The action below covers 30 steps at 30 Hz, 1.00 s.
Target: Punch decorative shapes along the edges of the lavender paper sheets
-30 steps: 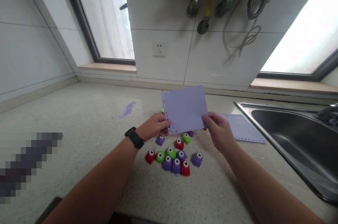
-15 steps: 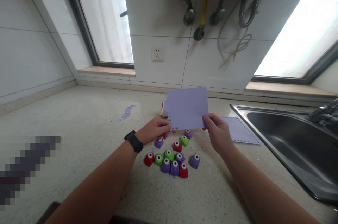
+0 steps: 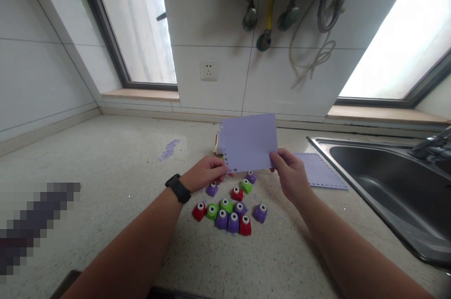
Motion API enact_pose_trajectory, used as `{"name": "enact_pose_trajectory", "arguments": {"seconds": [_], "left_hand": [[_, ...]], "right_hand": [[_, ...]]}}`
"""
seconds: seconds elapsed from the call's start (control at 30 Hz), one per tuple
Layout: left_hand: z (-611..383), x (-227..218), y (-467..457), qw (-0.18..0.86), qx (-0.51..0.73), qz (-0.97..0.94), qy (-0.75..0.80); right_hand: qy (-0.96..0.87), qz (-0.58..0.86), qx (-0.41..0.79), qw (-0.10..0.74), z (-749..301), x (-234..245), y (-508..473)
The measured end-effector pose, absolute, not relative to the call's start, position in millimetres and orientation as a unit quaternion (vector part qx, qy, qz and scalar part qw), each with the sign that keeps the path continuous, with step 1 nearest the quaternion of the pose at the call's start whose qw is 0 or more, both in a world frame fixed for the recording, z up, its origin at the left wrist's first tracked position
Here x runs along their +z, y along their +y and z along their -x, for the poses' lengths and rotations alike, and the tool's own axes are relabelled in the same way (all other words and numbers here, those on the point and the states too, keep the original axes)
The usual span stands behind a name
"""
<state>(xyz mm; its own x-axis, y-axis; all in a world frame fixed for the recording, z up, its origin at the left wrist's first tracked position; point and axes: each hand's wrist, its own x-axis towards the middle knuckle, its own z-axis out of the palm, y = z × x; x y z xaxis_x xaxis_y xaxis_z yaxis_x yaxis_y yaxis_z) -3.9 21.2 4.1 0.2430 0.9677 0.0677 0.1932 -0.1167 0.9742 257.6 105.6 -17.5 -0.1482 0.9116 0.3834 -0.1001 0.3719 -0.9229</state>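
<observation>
Above the speckled counter [image 3: 123,224], a lilac sheet [image 3: 251,141] is held up off the surface between the person's two hands. The left hand [image 3: 211,171] pinches its lower left corner, thumb in front; the right hand [image 3: 291,170] is narrowed on the lower right edge, also with the thumb in front. Gripping it at opposite sides probably keeps the thin paper flat and leaves its broad middle uncovered. Small holes run down its left edge and onto the bottom edge beside the left hand. Below lie red, green and purple punches [image 3: 233,222], several side by side near the front, likely grouped there for easy reach, their shape-marked tops facing up; whether they hold any cut-outs inside cannot be seen. Past the right hand, a second lilac sheet [image 3: 322,172] with punched borders lies flat near the sink [image 3: 319,144], perhaps set aside to leave working room. Lilac scraps [image 3: 169,149] sit in a small heap to the far left, which seems to keep them apart from the punches. Behind the held sheet, a paper stack [image 3: 217,145] shows only its left edge.
</observation>
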Motion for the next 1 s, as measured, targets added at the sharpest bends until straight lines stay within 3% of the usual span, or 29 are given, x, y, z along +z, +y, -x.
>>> {"name": "enact_pose_trajectory", "arguments": {"seconds": [1.0], "left_hand": [[3.1,8.2,20.1,0.454,0.406,-0.638,0.472]], "right_hand": [[-0.611,0.334,0.443,0.565,-255.9,-12.6,101.5]]}}
